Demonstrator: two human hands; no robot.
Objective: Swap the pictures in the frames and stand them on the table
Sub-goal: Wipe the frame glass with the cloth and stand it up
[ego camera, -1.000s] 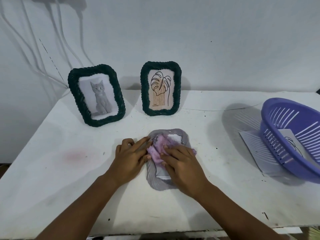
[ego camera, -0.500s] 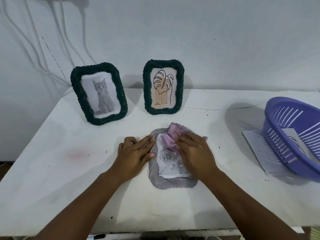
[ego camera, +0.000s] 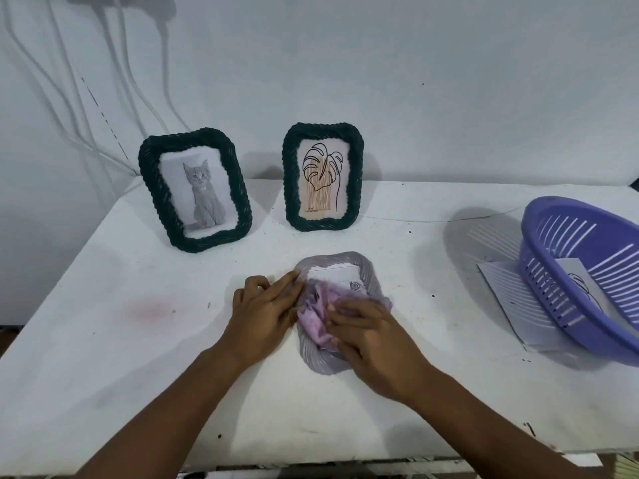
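A grey woven frame (ego camera: 370, 274) lies flat on the white table (ego camera: 103, 323), its glass showing a rose drawing. My right hand (ego camera: 373, 337) presses a crumpled pink cloth (ego camera: 320, 314) onto the lower part of the glass. My left hand (ego camera: 264, 311) rests with straight fingers against the frame's left edge. Two dark green woven frames stand upright at the back: one with a cat picture (ego camera: 195, 198), one with a leaf drawing (ego camera: 323, 178).
A purple slatted basket (ego camera: 581, 288) sits tilted at the right, with a sheet bearing a line drawing inside it and a white sheet (ego camera: 505, 299) under it. White cables (ego camera: 103, 81) hang down the wall at the back left.
My right hand has slid the pink cloth from the top of the glass down toward the lower part. The left hand has stayed at the frame's left edge.
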